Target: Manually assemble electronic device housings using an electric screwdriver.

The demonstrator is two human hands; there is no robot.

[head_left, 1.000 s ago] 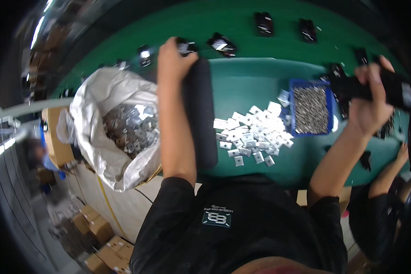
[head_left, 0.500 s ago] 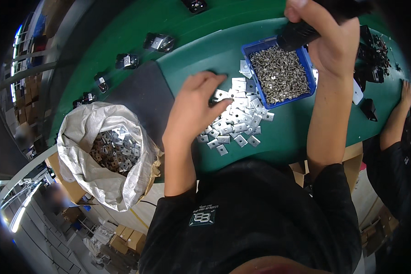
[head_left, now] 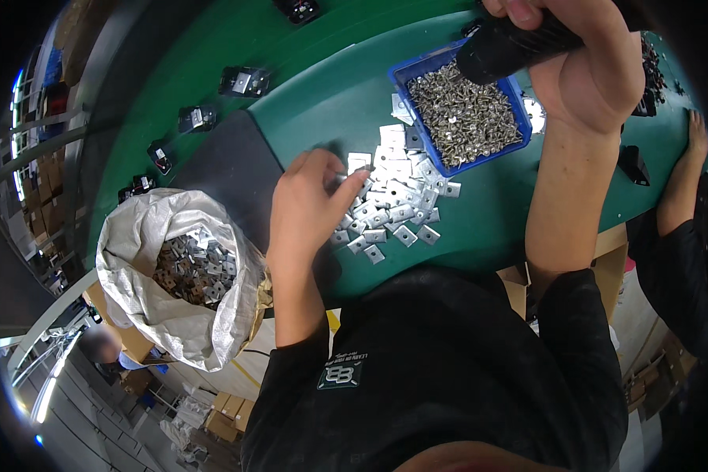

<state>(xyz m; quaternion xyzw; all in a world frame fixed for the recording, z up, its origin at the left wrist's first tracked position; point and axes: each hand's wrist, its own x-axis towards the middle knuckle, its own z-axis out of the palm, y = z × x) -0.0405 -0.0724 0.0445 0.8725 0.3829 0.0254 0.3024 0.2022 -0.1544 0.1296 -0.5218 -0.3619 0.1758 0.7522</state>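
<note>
My left hand [head_left: 307, 200] is at the left edge of a loose pile of small silver metal plates with holes [head_left: 397, 189]. Its fingers are curved and the thumb stands apart from them, its tip by the plates; I see nothing held between them. High on the right, my right hand [head_left: 586, 75] is wrapped round a black electric screwdriver [head_left: 519, 47]. The tool's thick dark nose hangs over the corner of a blue tray [head_left: 450, 168] full of short silver screws [head_left: 468, 118], covering some of them.
A white woven sack [head_left: 122, 263] of metal pieces stands at left beside a dark mat [head_left: 232, 161]. Black parts with metal plates [head_left: 245, 81] lie along the green surface beyond. At far right, another person's hand [head_left: 696, 134] rests by a black bracket [head_left: 634, 165].
My left hand has drawn back toward the pile's left edge, its fingers more curled. My right hand still holds the screwdriver over the tray. The whole view has shifted slightly.
</note>
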